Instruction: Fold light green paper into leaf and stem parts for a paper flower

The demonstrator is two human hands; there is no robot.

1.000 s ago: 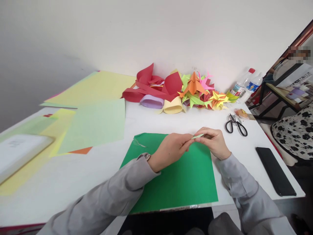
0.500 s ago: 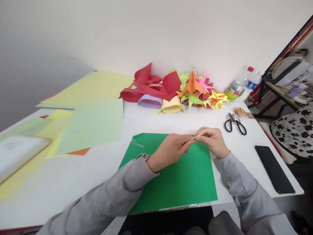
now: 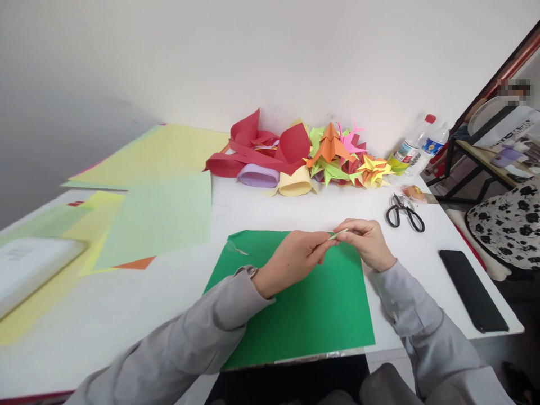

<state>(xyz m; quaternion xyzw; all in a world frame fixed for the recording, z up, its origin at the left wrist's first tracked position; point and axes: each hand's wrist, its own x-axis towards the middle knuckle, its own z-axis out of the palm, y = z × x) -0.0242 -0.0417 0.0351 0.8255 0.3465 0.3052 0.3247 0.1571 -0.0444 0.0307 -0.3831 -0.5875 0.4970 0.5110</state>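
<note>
Between my hands is a small piece of folded pale green paper [image 3: 338, 234], mostly hidden by fingers. My left hand [image 3: 297, 259] pinches its left end, and my right hand [image 3: 363, 241] grips the other end with thumb and fingertips. Both hands hover over a green sheet [image 3: 312, 315] that lies flat at the table's front edge. A clear scrap [image 3: 237, 248] rests near that sheet's upper left corner.
Behind lie curled red paper shapes [image 3: 253, 146] and folded paper stars and planes [image 3: 331, 147]. Scissors [image 3: 405, 212], a black phone-like slab [image 3: 473, 289] and plastic bottles [image 3: 411, 143] stand or lie to the right. Coloured sheets [image 3: 164, 214] and a white box [image 3: 36, 264] occupy the left.
Almost nothing differs. My hands stay in place around the pale green paper, with only a very slight shift of the view.
</note>
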